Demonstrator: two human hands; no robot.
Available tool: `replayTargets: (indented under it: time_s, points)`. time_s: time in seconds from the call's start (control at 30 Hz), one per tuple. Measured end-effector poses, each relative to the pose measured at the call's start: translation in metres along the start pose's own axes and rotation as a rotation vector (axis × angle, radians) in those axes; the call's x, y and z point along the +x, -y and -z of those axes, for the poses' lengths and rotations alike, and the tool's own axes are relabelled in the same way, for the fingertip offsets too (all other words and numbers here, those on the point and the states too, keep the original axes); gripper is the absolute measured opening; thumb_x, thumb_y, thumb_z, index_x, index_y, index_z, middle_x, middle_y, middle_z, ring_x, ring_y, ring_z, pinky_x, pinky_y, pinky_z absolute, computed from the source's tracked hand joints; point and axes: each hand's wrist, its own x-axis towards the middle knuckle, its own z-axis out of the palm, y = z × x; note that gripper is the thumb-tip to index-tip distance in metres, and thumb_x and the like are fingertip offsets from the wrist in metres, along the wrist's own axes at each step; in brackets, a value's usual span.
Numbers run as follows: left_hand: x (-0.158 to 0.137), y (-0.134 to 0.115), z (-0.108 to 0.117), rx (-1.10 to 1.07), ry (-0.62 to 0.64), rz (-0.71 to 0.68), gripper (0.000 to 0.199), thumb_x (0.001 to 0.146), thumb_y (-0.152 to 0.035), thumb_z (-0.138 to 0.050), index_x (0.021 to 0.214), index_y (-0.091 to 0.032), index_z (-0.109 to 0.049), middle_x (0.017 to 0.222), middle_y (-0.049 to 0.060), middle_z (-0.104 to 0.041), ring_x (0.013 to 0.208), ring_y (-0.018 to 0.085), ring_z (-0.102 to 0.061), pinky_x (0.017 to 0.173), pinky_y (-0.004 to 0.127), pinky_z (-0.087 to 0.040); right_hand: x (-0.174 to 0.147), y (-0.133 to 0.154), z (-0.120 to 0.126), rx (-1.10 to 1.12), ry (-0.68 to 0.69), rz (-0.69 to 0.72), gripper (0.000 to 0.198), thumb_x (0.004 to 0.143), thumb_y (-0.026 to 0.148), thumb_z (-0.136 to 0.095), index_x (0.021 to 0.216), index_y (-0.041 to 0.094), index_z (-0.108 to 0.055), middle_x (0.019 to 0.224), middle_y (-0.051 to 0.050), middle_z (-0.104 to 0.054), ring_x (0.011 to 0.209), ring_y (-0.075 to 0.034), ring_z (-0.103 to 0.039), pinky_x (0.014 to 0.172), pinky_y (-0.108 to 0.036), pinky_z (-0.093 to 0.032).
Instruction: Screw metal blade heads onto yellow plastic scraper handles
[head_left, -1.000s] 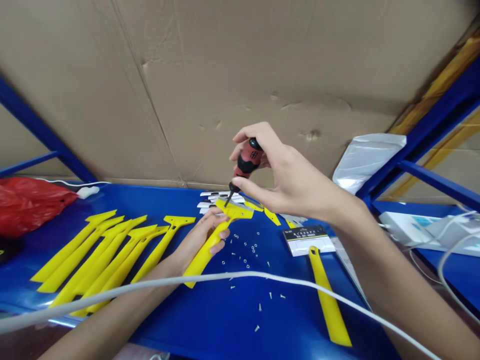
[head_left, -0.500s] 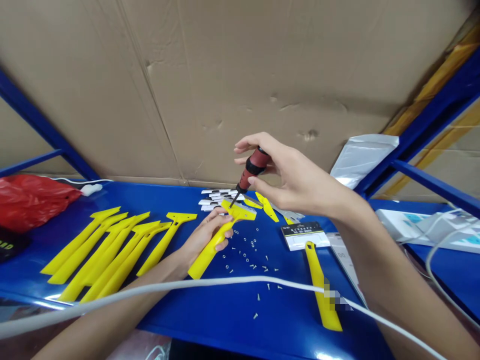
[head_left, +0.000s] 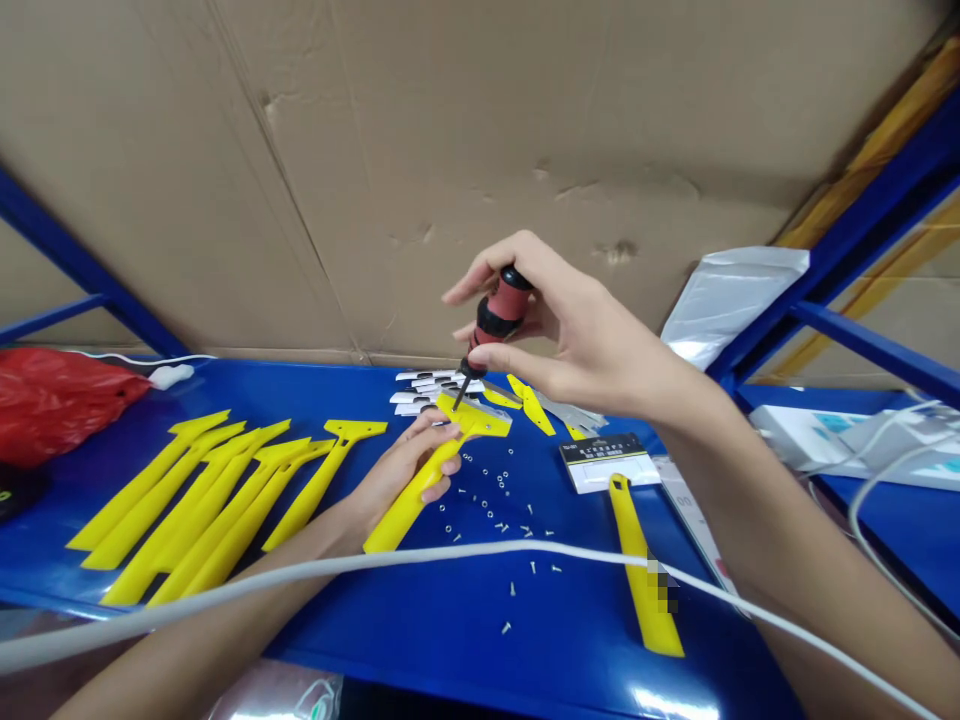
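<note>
My left hand [head_left: 420, 455] is wrapped round the neck of a yellow scraper [head_left: 409, 495], holding it tilted above the blue table. A screwdriver [head_left: 504, 305] with a red and black handle is in my right hand [head_left: 559, 335], thumb and fingers around the grip. Its tip meets the left part of the scraper's head, at a screw spot too small to make out. Small screws and nuts [head_left: 501, 480] lie scattered on the table just right of the left hand. Behind the scraper are white blade packs [head_left: 420, 390] and yellow blade covers [head_left: 536, 408].
Several yellow scraper handles [head_left: 217, 500] lie in a row at left. Another yellow handle [head_left: 637, 570] rests at right by a header-card bag [head_left: 609, 462]. A white cable [head_left: 337, 562] crosses the foreground. Cardboard [head_left: 450, 170] stands behind; a red bag [head_left: 67, 400] sits far left.
The fingers of my right hand have shifted round the screwdriver handle, which stands a bit differently. My left hand still grips the scraper. The whole view has moved slightly.
</note>
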Motion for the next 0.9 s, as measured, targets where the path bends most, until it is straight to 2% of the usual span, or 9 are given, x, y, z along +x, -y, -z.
replayTargets:
  time_s: [0.13,0.2,0.3,0.37,0.47,0.53,0.67,0.8,0.9]
  points:
    - [0.000,0.003,0.000,0.003,0.013,0.003,0.053,0.081,-0.029,-0.095,0.108,-0.025,-0.050,0.091,-0.002,-0.065,0.053,0.007,-0.058,0.031,0.013,-0.032,0.000,0.000,0.000,-0.032,-0.041,0.001,0.036,0.092,0.035,-0.090,0.116,0.026,-0.065,0.107,-0.005,-0.072,0.094,-0.023,-0.067,0.083,-0.040,-0.065]
    - [0.001,0.005,0.002,-0.003,0.016,0.006,0.053,0.080,-0.029,-0.095,0.108,-0.025,-0.051,0.090,-0.002,-0.066,0.053,0.008,-0.059,0.031,0.013,-0.032,0.000,0.004,0.000,-0.011,-0.019,-0.017,0.037,0.093,0.030,-0.088,0.121,0.026,-0.065,0.118,-0.006,-0.073,0.099,-0.023,-0.067,0.085,-0.040,-0.065]
    - [0.002,0.006,0.004,-0.033,0.011,-0.004,0.052,0.081,-0.028,-0.095,0.109,-0.025,-0.051,0.102,0.003,-0.071,0.054,0.007,-0.060,0.031,0.012,-0.031,0.000,0.010,0.001,0.118,0.038,-0.044,0.035,0.097,0.024,-0.082,0.127,0.026,-0.064,0.133,-0.008,-0.072,0.108,-0.023,-0.071,0.089,-0.039,-0.066]
    - [0.002,0.006,0.005,-0.045,0.020,-0.019,0.050,0.082,-0.027,-0.093,0.110,-0.024,-0.052,0.108,0.005,-0.072,0.054,0.006,-0.061,0.032,0.011,-0.032,0.000,0.011,0.002,0.143,0.017,-0.039,0.030,0.096,0.027,-0.085,0.119,0.025,-0.066,0.125,-0.007,-0.073,0.108,-0.024,-0.073,0.088,-0.038,-0.066]
    - [0.001,0.006,0.005,-0.047,0.046,-0.021,0.046,0.085,-0.027,-0.091,0.111,-0.024,-0.053,0.109,0.005,-0.073,0.054,0.006,-0.060,0.032,0.011,-0.033,-0.001,0.012,0.003,0.002,-0.040,-0.054,0.035,0.090,0.038,-0.093,0.110,0.027,-0.067,0.113,-0.006,-0.073,0.104,-0.027,-0.071,0.083,-0.041,-0.067]
    - [0.000,0.007,0.005,-0.053,0.051,-0.009,0.045,0.086,-0.026,-0.090,0.111,-0.024,-0.053,0.107,0.005,-0.073,0.053,0.006,-0.060,0.032,0.011,-0.034,-0.002,0.014,0.004,-0.050,-0.020,-0.088,0.039,0.091,0.041,-0.092,0.117,0.030,-0.065,0.118,-0.006,-0.074,0.107,-0.028,-0.069,0.085,-0.044,-0.068]
    - [-0.001,0.005,0.004,-0.063,0.059,-0.004,0.046,0.085,-0.024,-0.091,0.108,-0.024,-0.051,0.105,0.004,-0.073,0.053,0.006,-0.060,0.032,0.011,-0.034,-0.005,0.019,0.005,0.008,0.059,-0.116,0.041,0.098,0.040,-0.083,0.132,0.032,-0.062,0.130,-0.007,-0.071,0.116,-0.029,-0.070,0.093,-0.049,-0.070]
    - [-0.003,0.003,0.003,-0.051,0.063,0.008,0.043,0.089,-0.023,-0.088,0.110,-0.024,-0.051,0.119,0.008,-0.075,0.056,0.005,-0.062,0.034,0.011,-0.037,-0.005,0.020,0.006,-0.012,0.037,-0.138,0.042,0.095,0.040,-0.088,0.130,0.033,-0.064,0.121,-0.006,-0.074,0.113,-0.030,-0.074,0.095,-0.050,-0.069]
    - [-0.003,0.005,0.003,-0.046,0.063,0.003,0.044,0.088,-0.024,-0.088,0.111,-0.024,-0.052,0.114,0.007,-0.074,0.056,0.006,-0.061,0.032,0.011,-0.036,-0.005,0.021,0.006,-0.086,0.015,-0.150,0.054,0.089,0.044,-0.094,0.132,0.033,-0.063,0.116,-0.007,-0.077,0.113,-0.033,-0.074,0.095,-0.051,-0.068]
